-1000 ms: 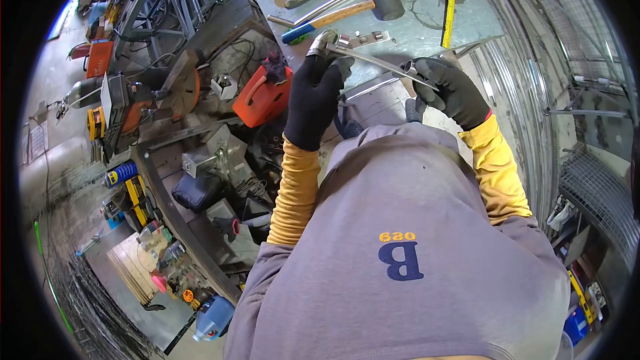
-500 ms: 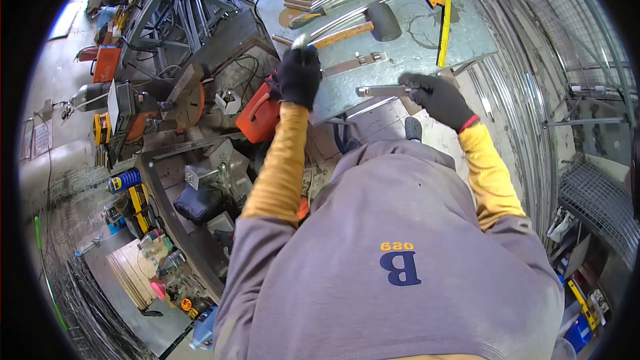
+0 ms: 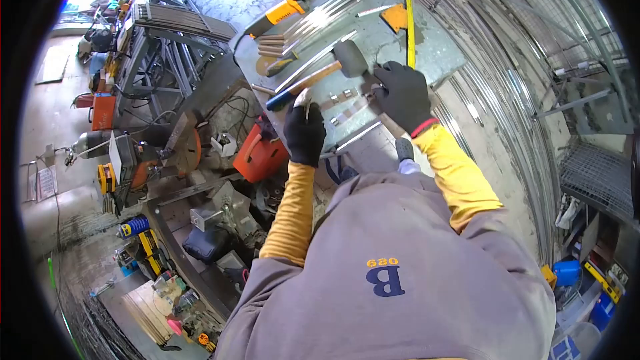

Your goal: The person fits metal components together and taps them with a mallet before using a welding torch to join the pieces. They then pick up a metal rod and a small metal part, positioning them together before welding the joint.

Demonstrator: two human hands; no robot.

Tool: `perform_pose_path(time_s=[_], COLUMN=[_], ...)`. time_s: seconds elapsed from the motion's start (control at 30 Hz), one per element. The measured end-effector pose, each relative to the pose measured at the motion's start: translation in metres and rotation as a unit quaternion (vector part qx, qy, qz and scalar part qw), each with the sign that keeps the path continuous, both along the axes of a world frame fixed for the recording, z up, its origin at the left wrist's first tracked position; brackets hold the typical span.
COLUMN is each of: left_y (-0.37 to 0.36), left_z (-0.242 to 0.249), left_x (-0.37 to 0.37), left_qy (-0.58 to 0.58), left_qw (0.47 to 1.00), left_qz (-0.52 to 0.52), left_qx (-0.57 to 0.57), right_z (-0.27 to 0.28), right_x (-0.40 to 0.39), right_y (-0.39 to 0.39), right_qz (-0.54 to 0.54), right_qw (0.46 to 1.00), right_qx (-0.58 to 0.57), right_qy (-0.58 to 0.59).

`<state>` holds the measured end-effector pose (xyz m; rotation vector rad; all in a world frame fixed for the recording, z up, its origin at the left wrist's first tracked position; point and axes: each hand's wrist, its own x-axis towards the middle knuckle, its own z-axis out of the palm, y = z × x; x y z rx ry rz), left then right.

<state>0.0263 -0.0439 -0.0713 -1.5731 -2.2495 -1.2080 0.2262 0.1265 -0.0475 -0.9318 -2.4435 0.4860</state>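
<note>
My right hand (image 3: 403, 99), in a black glove, grips the end of a flat metal strip (image 3: 345, 115) low over the metal table (image 3: 437, 60). A second flat strip (image 3: 339, 98) with small shiny pieces on it lies alongside. My left hand (image 3: 305, 135), also gloved, is closed near the table's front edge. A pale, shiny tip (image 3: 304, 99) sticks out above its fingers; I cannot make out what it is. Just beyond my hands rests a mallet with a black head (image 3: 351, 59) and a wooden handle (image 3: 319, 77).
An angle grinder (image 3: 283, 12), thin metal rods (image 3: 327, 17), an orange square (image 3: 395, 18) and a yellow rule (image 3: 410, 30) lie farther back. An orange case (image 3: 257, 155) stands left of the table. A cut-off saw (image 3: 190, 150) is farther left. Long metal bars (image 3: 513, 120) line the right.
My right hand has moved left and away from me, bringing its strip beside the one on the table. My left hand is lower in view. The view has shifted, showing more of the table's far part.
</note>
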Motion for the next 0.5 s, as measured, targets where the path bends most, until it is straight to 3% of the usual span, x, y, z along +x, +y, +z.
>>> perform_pose_path(time_s=[0.07,0.1,0.17,0.2,0.23,0.3,0.37,0.43,0.5], left_y=[-0.005,-0.002,0.008,0.013,0.026,0.048,0.072,0.089,0.095], left_z=[0.007,0.009,0.012,0.011,0.032,0.023,0.012,0.002,-0.051], left_x=[-0.001,-0.007,-0.031,-0.050,-0.052,-0.090,-0.123,-0.152,-0.189], left_qy=[-0.115,-0.109,-0.056,0.038,0.019,0.090,0.083,0.145,0.012], left_qw=[0.992,0.992,0.994,0.996,0.997,0.995,0.957,0.891,0.935], left_qz=[0.056,0.062,0.096,0.077,0.077,0.028,0.082,0.032,0.037], left_qx=[0.016,0.017,0.013,-0.030,-0.025,-0.032,-0.267,-0.429,-0.352], right_z=[-0.001,-0.004,-0.035,-0.049,-0.061,-0.070,-0.076,-0.077,-0.082], right_x=[-0.011,-0.019,-0.027,-0.030,-0.032,-0.036,-0.033,-0.031,-0.033], right_y=[-0.010,-0.013,-0.014,-0.015,-0.015,-0.015,-0.013,-0.013,-0.012], right_qz=[-0.007,-0.015,0.014,0.008,0.000,-0.006,0.003,0.008,-0.001], right_qw=[0.996,0.986,0.990,0.989,0.987,0.988,0.984,0.986,0.986], right_qx=[0.044,0.082,0.065,0.082,0.099,0.101,0.108,0.118,0.119], right_qy=[0.074,0.142,0.127,0.126,0.123,0.120,0.139,0.117,0.118])
